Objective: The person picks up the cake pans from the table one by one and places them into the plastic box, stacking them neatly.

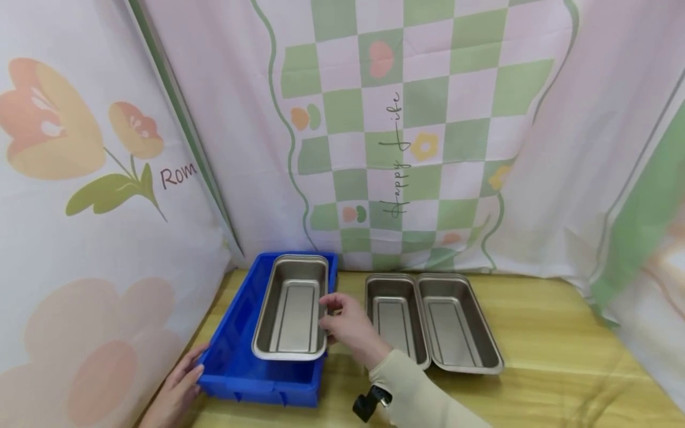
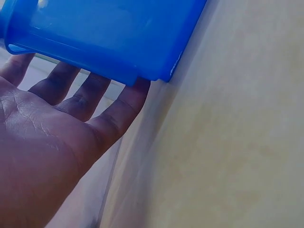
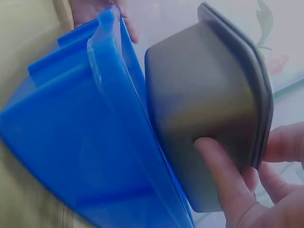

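Note:
A metal loaf pan (image 1: 297, 315) hangs at the opening of a blue plastic bin (image 1: 262, 389), partly over its right wall. My right hand (image 1: 350, 327) pinches the pan's right rim. The right wrist view shows one finger against the outer wall of the pan (image 3: 199, 95) and other fingers (image 3: 285, 142) at its rim. At the bin's near left corner, my left hand (image 1: 179, 380) touches the outside. Its fingers (image 2: 90, 95) extend to the bin's edge in the left wrist view, some tips hidden behind the blue plastic.
Two more loaf pans, a left one (image 1: 393, 321) and a right one (image 1: 455, 327), stand side by side on the wood-patterned table (image 1: 556, 345), right of the bin. Printed curtains (image 1: 214, 71) enclose the back and sides. A black device (image 1: 369, 403) is on the right wrist.

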The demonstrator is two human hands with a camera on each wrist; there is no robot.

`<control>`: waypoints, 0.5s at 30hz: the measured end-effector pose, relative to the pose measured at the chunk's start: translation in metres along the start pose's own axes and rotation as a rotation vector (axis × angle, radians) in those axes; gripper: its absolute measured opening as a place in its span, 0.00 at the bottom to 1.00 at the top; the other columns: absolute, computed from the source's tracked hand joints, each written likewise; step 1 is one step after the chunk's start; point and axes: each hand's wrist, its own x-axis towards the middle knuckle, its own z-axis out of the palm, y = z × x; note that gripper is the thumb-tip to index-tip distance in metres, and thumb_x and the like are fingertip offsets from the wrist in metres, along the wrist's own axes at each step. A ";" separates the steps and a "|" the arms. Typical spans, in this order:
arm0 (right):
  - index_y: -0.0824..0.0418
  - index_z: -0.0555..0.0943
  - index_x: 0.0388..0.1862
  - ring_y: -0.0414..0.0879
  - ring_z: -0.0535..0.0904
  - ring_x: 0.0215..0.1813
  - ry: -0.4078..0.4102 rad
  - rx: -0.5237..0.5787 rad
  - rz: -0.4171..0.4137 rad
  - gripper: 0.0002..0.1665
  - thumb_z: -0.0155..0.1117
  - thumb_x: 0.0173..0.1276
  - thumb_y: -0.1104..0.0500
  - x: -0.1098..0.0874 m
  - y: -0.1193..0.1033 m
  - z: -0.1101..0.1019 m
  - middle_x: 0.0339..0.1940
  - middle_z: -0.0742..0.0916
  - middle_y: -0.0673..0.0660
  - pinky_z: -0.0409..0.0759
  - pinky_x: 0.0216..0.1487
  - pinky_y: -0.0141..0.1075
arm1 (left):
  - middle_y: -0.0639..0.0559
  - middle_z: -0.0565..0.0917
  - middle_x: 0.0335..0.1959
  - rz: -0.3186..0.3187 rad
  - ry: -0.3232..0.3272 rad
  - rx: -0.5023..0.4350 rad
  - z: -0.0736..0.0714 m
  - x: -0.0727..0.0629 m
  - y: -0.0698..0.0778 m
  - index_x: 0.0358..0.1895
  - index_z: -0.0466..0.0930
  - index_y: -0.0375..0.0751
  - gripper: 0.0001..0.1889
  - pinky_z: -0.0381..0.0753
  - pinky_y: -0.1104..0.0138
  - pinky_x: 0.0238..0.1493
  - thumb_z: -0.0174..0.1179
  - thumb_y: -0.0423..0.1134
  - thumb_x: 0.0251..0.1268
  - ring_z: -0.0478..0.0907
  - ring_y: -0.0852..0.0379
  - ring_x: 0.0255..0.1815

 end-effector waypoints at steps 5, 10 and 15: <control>0.71 0.77 0.50 0.57 0.82 0.30 0.007 -0.057 -0.017 0.24 0.58 0.50 0.77 0.011 0.001 0.022 0.42 0.78 0.65 0.83 0.24 0.44 | 0.62 0.76 0.62 -0.008 0.037 0.024 0.000 0.000 0.000 0.74 0.56 0.36 0.24 0.78 0.67 0.50 0.35 0.26 0.79 0.75 0.64 0.58; 0.68 0.77 0.45 0.55 0.81 0.30 0.007 -0.091 0.002 0.20 0.57 0.51 0.76 0.017 0.004 0.039 0.36 0.76 0.62 0.82 0.21 0.46 | 0.59 0.76 0.63 0.015 -0.009 -0.030 -0.001 0.001 -0.002 0.75 0.55 0.36 0.25 0.78 0.67 0.50 0.33 0.25 0.78 0.75 0.62 0.58; 0.70 0.76 0.44 0.61 0.81 0.34 0.027 -0.074 0.045 0.18 0.57 0.52 0.76 0.023 0.007 0.049 0.36 0.75 0.61 0.82 0.20 0.47 | 0.58 0.75 0.64 0.034 -0.036 -0.059 -0.002 0.002 -0.004 0.75 0.55 0.37 0.25 0.77 0.67 0.51 0.32 0.24 0.78 0.75 0.62 0.59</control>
